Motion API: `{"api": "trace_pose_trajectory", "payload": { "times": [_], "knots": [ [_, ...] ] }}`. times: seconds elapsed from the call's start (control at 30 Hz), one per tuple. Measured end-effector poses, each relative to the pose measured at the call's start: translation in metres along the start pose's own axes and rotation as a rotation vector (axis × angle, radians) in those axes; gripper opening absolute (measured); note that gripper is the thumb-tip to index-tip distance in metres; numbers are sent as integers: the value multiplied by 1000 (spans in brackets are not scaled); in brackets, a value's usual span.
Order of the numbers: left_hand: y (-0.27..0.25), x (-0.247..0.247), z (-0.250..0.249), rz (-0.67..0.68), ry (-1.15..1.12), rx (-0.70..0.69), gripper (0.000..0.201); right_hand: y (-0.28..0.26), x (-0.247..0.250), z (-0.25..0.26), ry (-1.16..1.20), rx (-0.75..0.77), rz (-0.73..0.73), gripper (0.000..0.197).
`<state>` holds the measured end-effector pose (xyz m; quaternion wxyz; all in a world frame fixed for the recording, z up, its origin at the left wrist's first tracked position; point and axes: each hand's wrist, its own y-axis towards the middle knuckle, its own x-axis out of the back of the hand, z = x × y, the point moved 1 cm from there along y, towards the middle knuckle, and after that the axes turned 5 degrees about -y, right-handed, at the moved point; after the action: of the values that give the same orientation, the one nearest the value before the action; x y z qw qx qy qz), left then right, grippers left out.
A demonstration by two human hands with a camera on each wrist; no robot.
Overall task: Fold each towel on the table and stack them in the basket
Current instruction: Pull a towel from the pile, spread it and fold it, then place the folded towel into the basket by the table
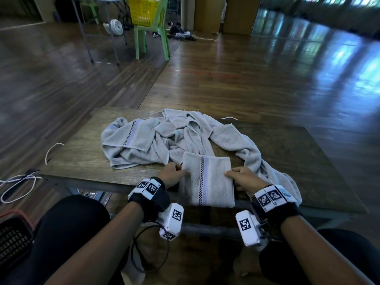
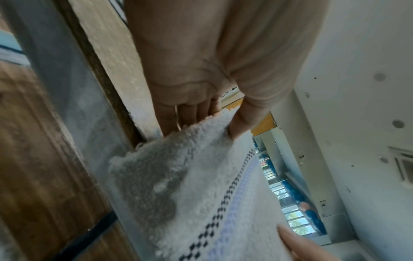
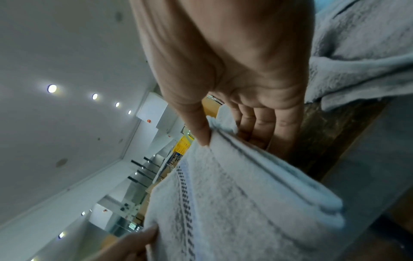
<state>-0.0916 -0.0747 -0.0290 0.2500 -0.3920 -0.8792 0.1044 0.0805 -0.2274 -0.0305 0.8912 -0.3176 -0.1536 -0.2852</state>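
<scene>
A folded light grey towel with a checked and lilac stripe lies at the table's near edge, its front part hanging over. My left hand pinches its left side, thumb on top and fingers under the cloth. My right hand pinches its right side the same way, thumb on the folded layers. Behind it a pile of crumpled grey towels covers the table's middle. A dark basket with a red rim sits on the floor at my lower left.
The wooden table has bare surface at the right and far left. One crumpled towel trails past my right wrist. White cables lie on the floor at left. A green chair carrying a yellow basket stands far off.
</scene>
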Motion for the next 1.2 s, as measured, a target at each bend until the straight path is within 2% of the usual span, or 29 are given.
{"api": "trace_pose_trajectory", "payload": {
  "times": [0.1,0.23,0.33,0.43,0.6,0.7,0.83,1.03,1.2],
  "knots": [
    [-14,1,-6,43,-229,-5,11,-20,5,7,226,-55,46,25],
    [-40,7,-13,44,-333,-32,8,-48,15,20,324,-30,65,24],
    [-65,15,-26,50,-400,-57,11,-72,21,38,314,59,15,25],
    [-93,26,-48,34,-480,-147,14,-101,26,60,272,153,-34,26],
    [-140,57,-89,-16,-446,-300,8,-152,38,103,219,304,-87,23],
    [-162,74,-108,-75,-440,-350,17,-176,43,127,199,393,-107,22],
    [-188,90,-126,-147,-456,-406,13,-195,42,150,190,451,-89,25],
    [-216,114,-112,-258,-498,-395,23,-203,19,174,124,524,-24,21],
    [-242,144,-78,-409,-528,-356,25,-198,-31,196,94,566,126,21]
  ]
}}
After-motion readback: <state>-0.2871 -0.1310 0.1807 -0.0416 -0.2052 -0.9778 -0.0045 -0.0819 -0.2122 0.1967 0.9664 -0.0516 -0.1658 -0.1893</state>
